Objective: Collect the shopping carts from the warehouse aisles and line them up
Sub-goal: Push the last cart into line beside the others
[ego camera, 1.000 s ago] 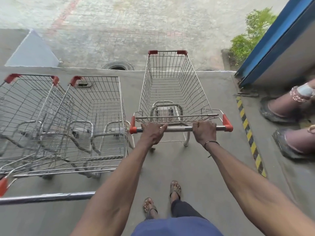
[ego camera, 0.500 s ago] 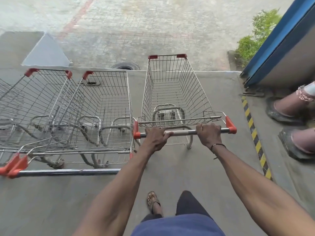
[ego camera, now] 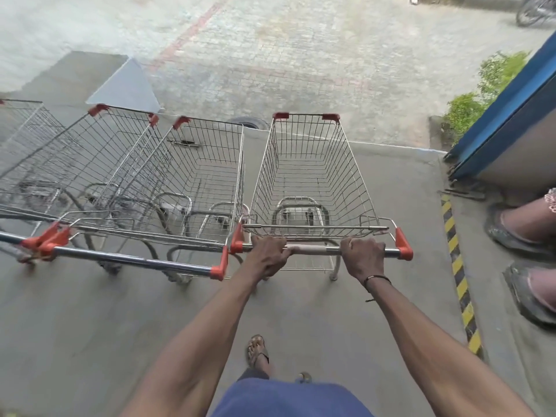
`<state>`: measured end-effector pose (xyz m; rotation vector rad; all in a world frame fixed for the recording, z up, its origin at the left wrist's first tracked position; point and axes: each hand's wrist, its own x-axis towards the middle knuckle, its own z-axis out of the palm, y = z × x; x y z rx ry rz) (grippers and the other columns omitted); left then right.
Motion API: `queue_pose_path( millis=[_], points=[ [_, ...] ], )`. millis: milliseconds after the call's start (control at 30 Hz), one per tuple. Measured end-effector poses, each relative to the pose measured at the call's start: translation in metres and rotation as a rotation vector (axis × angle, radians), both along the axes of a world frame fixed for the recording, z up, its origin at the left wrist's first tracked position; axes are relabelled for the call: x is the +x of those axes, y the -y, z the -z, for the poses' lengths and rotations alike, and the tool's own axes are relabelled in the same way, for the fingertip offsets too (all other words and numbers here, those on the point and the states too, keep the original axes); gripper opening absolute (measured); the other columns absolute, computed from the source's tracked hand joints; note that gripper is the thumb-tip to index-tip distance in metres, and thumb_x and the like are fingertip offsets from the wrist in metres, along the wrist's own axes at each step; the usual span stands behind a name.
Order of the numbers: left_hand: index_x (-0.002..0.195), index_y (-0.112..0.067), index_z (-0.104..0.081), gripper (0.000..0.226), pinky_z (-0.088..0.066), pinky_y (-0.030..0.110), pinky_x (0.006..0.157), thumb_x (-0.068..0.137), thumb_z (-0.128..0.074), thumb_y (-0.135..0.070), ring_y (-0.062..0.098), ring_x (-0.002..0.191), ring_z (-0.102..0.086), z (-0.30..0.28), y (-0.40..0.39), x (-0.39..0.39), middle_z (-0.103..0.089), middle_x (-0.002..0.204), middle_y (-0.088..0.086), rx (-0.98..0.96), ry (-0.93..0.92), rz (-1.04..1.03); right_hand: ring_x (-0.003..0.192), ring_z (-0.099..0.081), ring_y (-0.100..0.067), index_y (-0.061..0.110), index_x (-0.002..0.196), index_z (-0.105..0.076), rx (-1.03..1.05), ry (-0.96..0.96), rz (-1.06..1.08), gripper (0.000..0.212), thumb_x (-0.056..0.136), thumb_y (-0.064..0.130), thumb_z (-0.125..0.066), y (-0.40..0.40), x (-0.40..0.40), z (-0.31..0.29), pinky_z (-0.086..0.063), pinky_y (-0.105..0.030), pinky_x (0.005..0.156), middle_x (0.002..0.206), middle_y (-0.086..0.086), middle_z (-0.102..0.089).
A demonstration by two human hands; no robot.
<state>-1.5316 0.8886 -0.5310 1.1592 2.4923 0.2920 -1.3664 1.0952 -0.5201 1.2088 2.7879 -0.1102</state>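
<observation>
An empty wire shopping cart (ego camera: 310,176) with red corner caps stands straight ahead of me on the concrete floor. My left hand (ego camera: 267,257) grips the left part of its chrome handle bar (ego camera: 313,250) and my right hand (ego camera: 364,258) grips the right part. To its left stands a row of parked carts side by side; the nearest one (ego camera: 198,176) is close alongside, its handle's red end cap almost touching my cart's left cap. Two more carts (ego camera: 90,164) continue the row towards the left edge.
The concrete platform ends at a kerb (ego camera: 391,144) just past the carts' fronts, with brick paving beyond. A yellow-black hazard stripe (ego camera: 457,266) runs along the right. Another person's feet (ego camera: 529,236) sit far right beside a blue wall (ego camera: 511,115). A ramp (ego camera: 126,85) lies back left.
The cart I hold has rolled forward until its handle is nearly level with the parked carts' handles. My view has shifted, bringing more of the row into sight on the left.
</observation>
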Motion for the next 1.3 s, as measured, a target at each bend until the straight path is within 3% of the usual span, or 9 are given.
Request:
queue_pose_path(
  millis=[100, 267, 467, 633, 733, 833, 967, 1133, 1300],
  points=[
    [0.106, -0.019, -0.068, 0.059, -0.030, 0.067, 0.108, 0.105, -0.031, -0.065, 0.033, 0.099, -0.064, -0.002, 0.008, 0.012, -0.065, 0.087, 0.003, -0.019, 0.015, -0.001, 0.090, -0.065, -0.036, 0.013, 0.084, -0.081, -0.008, 0.005, -0.007, 0.087, 0.088, 0.049, -0.002, 0.009, 0.012, -0.003, -0.038, -0.044, 0.087, 0.085, -0.014, -0.074],
    [0.100, -0.022, -0.067, 0.065, -0.033, 0.069, 0.104, 0.101, -0.022, -0.070, 0.029, 0.085, -0.054, -0.003, 0.022, 0.032, -0.052, 0.076, -0.004, -0.040, -0.020, 0.015, 0.092, -0.064, -0.035, 0.012, 0.084, -0.080, -0.025, 0.037, -0.006, 0.086, 0.091, 0.048, -0.002, 0.022, 0.032, -0.003, -0.039, -0.045, 0.089, 0.085, -0.014, -0.074],
    [0.112, -0.022, -0.070, 0.059, -0.023, 0.073, 0.111, 0.103, -0.032, -0.066, 0.030, 0.100, -0.063, 0.001, 0.040, 0.045, -0.065, 0.083, -0.002, 0.009, 0.015, -0.015, 0.098, -0.066, -0.035, 0.012, 0.091, -0.077, 0.060, 0.110, -0.072, 0.055, 0.109, 0.033, -0.029, 0.043, 0.048, -0.008, -0.040, -0.043, 0.089, 0.097, -0.010, -0.078],
    [0.112, -0.025, -0.070, 0.071, -0.024, 0.073, 0.109, 0.097, -0.021, -0.075, 0.032, 0.100, -0.064, -0.001, 0.050, 0.044, -0.063, 0.081, -0.003, -0.012, 0.016, 0.021, 0.099, -0.067, -0.036, 0.012, 0.091, -0.077, 0.058, 0.123, -0.060, 0.055, 0.110, 0.033, -0.031, 0.056, 0.053, -0.009, -0.039, -0.044, 0.088, 0.097, -0.010, -0.078],
    [0.094, -0.022, -0.064, 0.059, -0.026, 0.072, 0.108, 0.102, -0.028, -0.069, 0.029, 0.090, -0.059, -0.004, 0.053, 0.046, -0.058, 0.077, -0.003, 0.010, 0.048, 0.033, 0.099, -0.066, -0.034, 0.015, 0.100, -0.075, 0.063, 0.137, -0.082, 0.060, 0.107, 0.036, -0.020, 0.059, 0.054, -0.010, -0.033, -0.042, 0.081, 0.099, -0.007, -0.077],
    [0.091, -0.019, -0.062, 0.052, -0.026, 0.067, 0.111, 0.106, -0.037, -0.061, 0.032, 0.092, -0.060, -0.014, 0.054, 0.049, -0.060, 0.080, 0.000, 0.036, 0.067, 0.030, 0.098, -0.065, -0.033, 0.021, 0.112, -0.073, 0.087, 0.213, -0.157, 0.075, 0.098, 0.041, -0.002, 0.057, 0.055, -0.014, -0.026, -0.039, 0.077, 0.101, -0.006, -0.076],
    [0.078, -0.022, -0.051, 0.047, -0.018, 0.068, 0.113, 0.107, -0.040, -0.058, 0.033, 0.097, -0.062, -0.022, 0.055, 0.050, -0.061, 0.083, 0.003, 0.067, 0.085, 0.030, 0.105, -0.066, -0.036, 0.015, 0.108, -0.076, 0.053, 0.188, -0.124, 0.055, 0.112, 0.035, -0.025, 0.060, 0.053, -0.018, -0.037, -0.042, 0.085, 0.106, -0.009, -0.077],
    [0.069, -0.025, -0.041, 0.050, -0.023, 0.066, 0.113, 0.107, -0.041, -0.058, 0.030, 0.085, -0.055, -0.022, 0.059, 0.053, -0.059, 0.079, 0.002, 0.092, 0.086, 0.034, 0.105, -0.066, -0.036, 0.015, 0.106, -0.076, 0.038, 0.184, -0.110, 0.053, 0.111, 0.034, -0.028, 0.064, 0.056, -0.019, -0.041, -0.042, 0.090, 0.110, -0.009, -0.077],
    [0.071, -0.025, -0.043, 0.049, -0.022, 0.066, 0.114, 0.107, -0.040, -0.059, 0.031, 0.089, -0.058, -0.024, 0.065, 0.059, -0.057, 0.080, 0.001, 0.079, 0.073, 0.056, 0.106, -0.065, -0.035, 0.015, 0.106, -0.075, 0.046, 0.174, -0.118, 0.060, 0.111, 0.037, -0.020, 0.071, 0.063, -0.020, -0.040, -0.042, 0.090, 0.110, -0.010, -0.076]
  ],
)
